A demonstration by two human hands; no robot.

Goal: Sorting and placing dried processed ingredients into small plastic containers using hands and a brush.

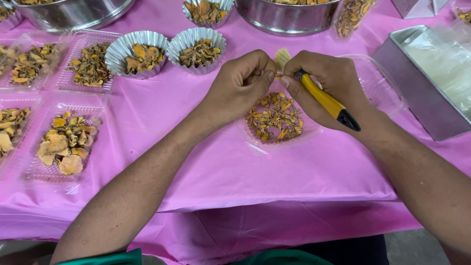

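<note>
My right hand grips a small brush with a yellow and black handle, its pale bristles pointing up between my two hands. My left hand is closed, its fingertips pinched together right beside the bristles; whether a small piece sits between them is hidden. Both hands hover over a clear plastic tray on the pink tablecloth. The tray holds several dried orange-brown slices.
Two fluted foil cups of dried slices stand behind my left hand. Clear trays of slices lie at the left. Steel bowls line the far edge. A metal loaf tin stands at the right.
</note>
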